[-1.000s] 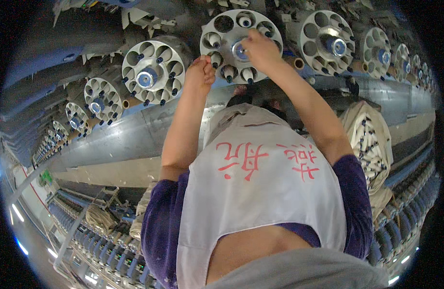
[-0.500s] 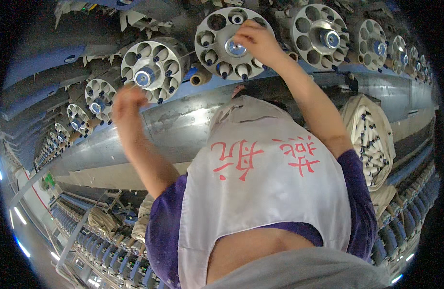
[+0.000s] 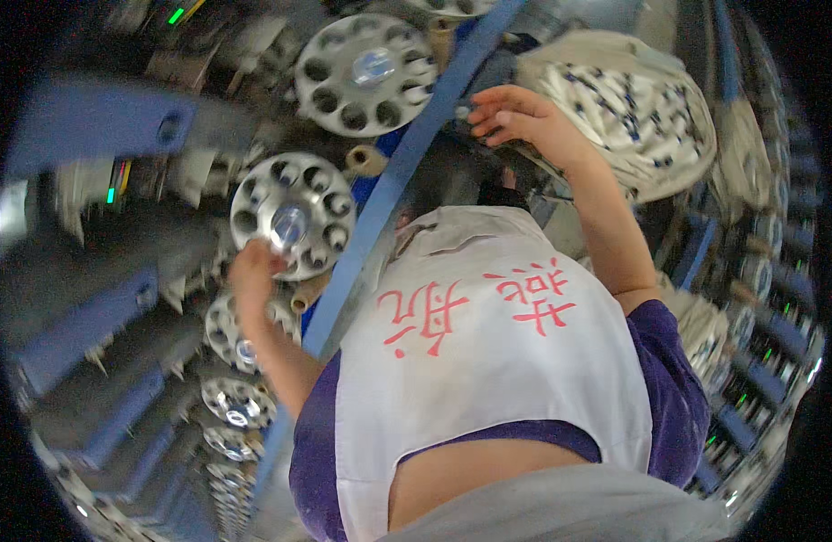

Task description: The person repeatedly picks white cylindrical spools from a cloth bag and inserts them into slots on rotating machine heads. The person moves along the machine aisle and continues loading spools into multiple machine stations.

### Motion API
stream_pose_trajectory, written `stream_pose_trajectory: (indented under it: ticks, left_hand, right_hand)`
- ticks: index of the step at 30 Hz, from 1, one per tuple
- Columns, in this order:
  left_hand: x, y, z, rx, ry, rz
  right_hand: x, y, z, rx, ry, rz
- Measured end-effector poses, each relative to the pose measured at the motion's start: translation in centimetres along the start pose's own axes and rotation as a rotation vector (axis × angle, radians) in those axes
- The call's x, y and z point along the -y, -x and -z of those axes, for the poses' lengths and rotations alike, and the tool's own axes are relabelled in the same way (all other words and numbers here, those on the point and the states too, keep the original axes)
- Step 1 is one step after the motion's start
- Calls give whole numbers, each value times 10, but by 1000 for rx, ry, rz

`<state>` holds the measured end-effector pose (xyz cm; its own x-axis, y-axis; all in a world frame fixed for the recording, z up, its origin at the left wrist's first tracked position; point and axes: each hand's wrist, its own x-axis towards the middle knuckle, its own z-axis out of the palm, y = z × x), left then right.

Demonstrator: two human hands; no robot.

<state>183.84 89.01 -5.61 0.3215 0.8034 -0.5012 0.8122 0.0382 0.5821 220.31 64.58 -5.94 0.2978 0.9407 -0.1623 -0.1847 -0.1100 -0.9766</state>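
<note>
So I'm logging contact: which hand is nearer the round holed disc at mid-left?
Left. The left hand touches the disc at its lower-left rim; the right hand is far off, up right.

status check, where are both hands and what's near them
Left hand on lower edge of a round holed metal disc, open or shut unclear. Right hand open, fingers at blue rail beside cloth sack. Nothing between hand and disc.

Even, bright light falls over the scene, glinting off the metal disc (image 3: 291, 226) at centre left. Motion blur smears the left side and upper corners; the white apron (image 3: 488, 361) stays sharper. Fisheye distortion bends the blue rail (image 3: 407, 172), and the rim fades to black.
</note>
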Motion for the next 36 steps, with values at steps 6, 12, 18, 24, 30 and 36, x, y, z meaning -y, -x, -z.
stream_pose_trajectory:
  ticks: [6,12,18,24,30,36]
  left_hand:
    - [-191,14,-18,-682,-863,-628]
    - [-367,19,-287,-191,-293,-1261]
    - [-450,-21,-520,189,-986,-1257]
    - [-571,-134,-525,31,-186,-788]
    - [-552,-113,-574,-363,-339,-1438]
    - [-514,-72,-649,223,-624,-1457]
  right_hand:
    - [-54,146,198,-860,-4,1]
    - [-104,188,309,-743,884,-269]
    - [-122,171,309,-76,802,-287]
    - [-85,205,344,-471,109,-384]
    - [-49,207,392,-679,696,-464]
    - [-65,153,373,-251,1350,-430]
